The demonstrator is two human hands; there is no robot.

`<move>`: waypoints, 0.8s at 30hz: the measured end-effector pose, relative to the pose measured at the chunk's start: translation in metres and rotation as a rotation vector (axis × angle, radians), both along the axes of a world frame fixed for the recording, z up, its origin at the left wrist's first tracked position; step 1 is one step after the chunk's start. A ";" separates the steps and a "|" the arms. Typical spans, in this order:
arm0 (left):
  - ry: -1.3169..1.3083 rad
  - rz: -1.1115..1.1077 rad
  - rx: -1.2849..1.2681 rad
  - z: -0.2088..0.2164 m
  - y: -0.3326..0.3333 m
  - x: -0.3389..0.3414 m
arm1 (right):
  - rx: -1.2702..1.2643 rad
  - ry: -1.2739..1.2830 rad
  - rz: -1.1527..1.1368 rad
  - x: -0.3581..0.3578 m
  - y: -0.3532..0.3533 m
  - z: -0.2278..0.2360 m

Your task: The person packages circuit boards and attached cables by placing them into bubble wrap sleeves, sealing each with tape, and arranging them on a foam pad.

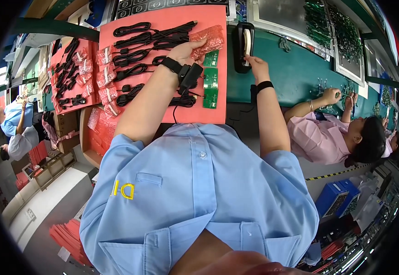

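My left hand (pixel 189 51) grips a pink bubble-wrap packet (pixel 210 40) above the red board, its fingers closed round the near-left side. What the packet contains, if anything, is hidden. To the right, my right hand (pixel 257 67) reaches to a black tape dispenser (pixel 242 64) with a pale tape roll (pixel 247 41). Thumb and forefinger pinch together at the dispenser's near end, on the tape; the strip itself is too small to make out. Beneath and left of my left hand lie coiled black cables (pixel 128 57). Green circuit boards (pixel 211 79) lie in a column below the packet.
More bubble-wrapped packets (pixel 106 75) line the red board's (pixel 163 13) left part. A second red board (pixel 55 64) with cables stands further left. Right of me a co-worker in a pink shirt (pixel 318 137) handles small parts at the green table (pixel 295 68).
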State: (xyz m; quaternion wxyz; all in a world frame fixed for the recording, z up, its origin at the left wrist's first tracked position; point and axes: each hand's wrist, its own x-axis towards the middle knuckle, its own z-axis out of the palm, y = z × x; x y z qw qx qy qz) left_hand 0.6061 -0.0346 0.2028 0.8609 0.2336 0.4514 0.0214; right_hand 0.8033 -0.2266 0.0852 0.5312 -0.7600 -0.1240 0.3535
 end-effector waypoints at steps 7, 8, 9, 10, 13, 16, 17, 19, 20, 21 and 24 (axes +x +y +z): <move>-0.021 -0.022 -0.005 -0.011 0.007 -0.001 | 0.043 -0.431 0.015 -0.053 -0.044 -0.002; -0.026 0.000 -0.002 -0.010 0.006 0.000 | 0.006 -0.493 0.066 -0.055 -0.048 -0.008; -0.032 0.024 0.002 -0.009 0.005 0.002 | 0.005 -0.493 0.071 -0.052 -0.049 -0.010; -0.032 0.029 0.000 -0.007 0.003 0.003 | -0.027 -0.588 0.088 -0.045 -0.049 -0.012; -0.014 0.029 -0.009 0.001 0.000 0.003 | -0.084 -0.774 0.123 -0.031 -0.055 -0.014; -0.047 0.057 -0.026 -0.004 -0.002 0.001 | -0.062 -0.901 0.214 -0.035 -0.064 0.004; -0.064 0.066 -0.038 -0.006 -0.003 -0.001 | -0.051 -0.900 0.225 -0.042 -0.057 0.014; -0.079 0.085 -0.018 -0.012 -0.002 -0.001 | 0.206 -0.497 0.087 -0.065 -0.036 0.048; -0.098 0.088 -0.001 -0.014 -0.001 0.000 | 0.324 -0.292 0.016 -0.076 -0.023 0.068; -0.117 0.087 0.015 -0.014 -0.001 0.002 | 0.385 -0.310 0.071 -0.086 -0.011 0.083; -0.083 0.095 0.057 -0.010 -0.005 0.005 | 0.527 -0.145 0.117 -0.115 0.029 0.128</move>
